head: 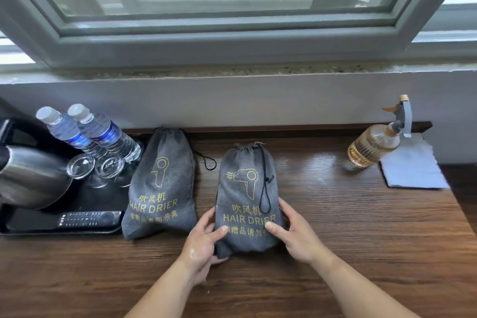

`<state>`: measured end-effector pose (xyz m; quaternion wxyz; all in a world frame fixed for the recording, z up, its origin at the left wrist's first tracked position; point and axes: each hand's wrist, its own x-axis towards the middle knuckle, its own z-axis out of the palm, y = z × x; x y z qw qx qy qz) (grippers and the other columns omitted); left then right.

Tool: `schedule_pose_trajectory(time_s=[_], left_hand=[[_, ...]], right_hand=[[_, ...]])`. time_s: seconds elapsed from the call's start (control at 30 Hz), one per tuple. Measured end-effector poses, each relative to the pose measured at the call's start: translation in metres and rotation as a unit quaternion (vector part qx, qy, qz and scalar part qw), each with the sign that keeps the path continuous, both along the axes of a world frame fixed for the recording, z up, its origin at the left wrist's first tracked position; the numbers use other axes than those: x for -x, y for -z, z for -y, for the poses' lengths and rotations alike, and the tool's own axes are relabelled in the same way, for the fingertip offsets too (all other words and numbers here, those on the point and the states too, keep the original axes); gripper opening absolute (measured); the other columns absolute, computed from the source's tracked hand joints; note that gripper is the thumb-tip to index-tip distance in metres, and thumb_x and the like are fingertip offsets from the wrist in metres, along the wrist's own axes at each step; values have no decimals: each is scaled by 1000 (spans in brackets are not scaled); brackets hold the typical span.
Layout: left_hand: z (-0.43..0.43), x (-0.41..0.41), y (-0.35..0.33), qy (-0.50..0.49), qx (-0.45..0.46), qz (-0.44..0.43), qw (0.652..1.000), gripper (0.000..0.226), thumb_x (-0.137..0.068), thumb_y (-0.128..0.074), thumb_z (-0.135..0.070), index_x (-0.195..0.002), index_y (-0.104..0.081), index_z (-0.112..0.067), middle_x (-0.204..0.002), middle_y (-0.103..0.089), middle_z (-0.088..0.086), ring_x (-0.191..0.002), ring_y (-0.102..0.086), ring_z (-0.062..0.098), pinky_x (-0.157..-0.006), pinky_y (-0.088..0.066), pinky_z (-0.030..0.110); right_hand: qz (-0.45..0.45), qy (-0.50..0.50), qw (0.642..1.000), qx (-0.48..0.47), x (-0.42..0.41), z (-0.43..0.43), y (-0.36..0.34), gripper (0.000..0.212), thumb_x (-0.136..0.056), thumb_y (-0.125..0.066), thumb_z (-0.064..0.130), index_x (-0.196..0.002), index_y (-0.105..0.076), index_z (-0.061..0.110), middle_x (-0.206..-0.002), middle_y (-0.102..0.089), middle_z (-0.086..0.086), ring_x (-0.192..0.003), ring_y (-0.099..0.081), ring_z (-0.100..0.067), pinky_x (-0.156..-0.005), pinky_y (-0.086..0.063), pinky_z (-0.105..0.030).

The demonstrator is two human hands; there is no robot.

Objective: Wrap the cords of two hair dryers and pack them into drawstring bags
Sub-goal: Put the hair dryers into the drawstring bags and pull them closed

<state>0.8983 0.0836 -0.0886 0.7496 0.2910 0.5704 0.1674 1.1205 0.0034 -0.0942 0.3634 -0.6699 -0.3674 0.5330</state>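
Note:
Two grey drawstring bags printed "HAIR DRIER" in gold lie on the wooden table [361, 227]. Both look full and cinched at the top; no hair dryer or cord shows. The left bag [161, 183] rests beside the black tray, its black drawstring loop trailing to the right. The right bag [246, 188] lies at the table's middle with its drawstring draped down its front. My left hand [204, 242] grips that bag's lower left corner. My right hand [294, 232] holds its lower right side, thumb pressed on the front.
A black tray [64, 230] at left carries a steel kettle [31, 175], two water bottles [103, 134], two upturned glasses [95, 166] and a remote control [77, 218]. An amber spray bottle [374, 144] and a white cloth [413, 168] sit far right. Wall and window lie behind.

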Motion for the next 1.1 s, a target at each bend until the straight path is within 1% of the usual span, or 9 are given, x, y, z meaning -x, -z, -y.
schedule_pose_trajectory(time_s=[0.2,0.3,0.5,0.6,0.7,0.8,0.9,1.0,1.1], left_hand=[[-18,21,6,-52,-21,30,998,55,-101,-54,-2,-144,-47,-36,-129,-69,-15,-118,-64,16,-93,-52,61],[-24,29,10,-68,-59,25,996,57,-101,-53,2,-148,-46,-29,-141,-62,-10,-125,-62,18,-96,-53,56],[-22,37,12,-78,-117,-5,990,62,-95,-59,10,-148,-44,-19,-141,-58,-3,-120,-63,13,-105,-49,45],[-17,42,21,-63,-115,-53,990,58,-92,-64,11,-143,-48,-13,-133,-63,8,-110,-67,15,-95,-52,37],[-13,42,27,-56,-101,-108,988,40,-92,-67,6,-128,-55,-6,-114,-70,18,-97,-71,24,-88,-56,35],[-9,38,34,-65,-78,-147,984,32,-91,-71,1,-121,-59,3,-91,-74,19,-86,-73,30,-79,-59,35],[-11,37,36,-85,-59,-163,981,23,-90,-71,3,-112,-64,3,-90,-75,21,-84,-76,31,-80,-61,37],[-15,41,33,-120,-43,-160,979,15,-91,-67,9,-104,-65,2,-95,-74,24,-87,-76,33,-76,-63,30],[-19,45,31,-126,-42,-153,979,15,-91,-66,11,-103,-64,3,-93,-73,23,-81,-74,29,-72,-61,26]], right_hand=[[-8,7,1000,-17,15,-36,4,67,-94,-69,9,-152,-38,21,-134,-65,11,-126,-59,-3,-111,-46,-30],[-11,15,999,-29,21,-49,7,67,-94,-69,10,-152,-39,21,-135,-64,11,-126,-59,-2,-110,-46,-28],[-16,41,998,-36,33,-56,20,70,-92,-72,16,-152,-38,23,-138,-62,7,-128,-58,-5,-112,-43,-30],[-30,78,996,-8,31,-43,26,69,-91,-73,14,-149,-38,25,-132,-65,2,-122,-63,-10,-106,-50,-32],[-94,135,985,49,27,-28,31,56,-93,-68,5,-142,-47,23,-120,-71,-3,-108,-68,-16,-88,-57,-40],[-121,219,965,82,28,-20,33,34,-96,-62,0,-126,-60,16,-105,-74,-7,-97,-69,-16,-79,-57,-32],[-102,275,950,103,32,-19,39,25,-94,-63,-1,-116,-65,11,-98,-74,-10,-88,-71,-16,-68,-57,-24],[-70,318,939,107,35,-19,45,21,-91,-65,-6,-105,-67,10,-87,-73,-9,-74,-69,-16,-58,-57,-18],[-53,341,932,107,38,-17,48,17,-90,-68,-6,-95,-68,11,-78,-72,-6,-66,-67,-15,-58,-58,-18]])
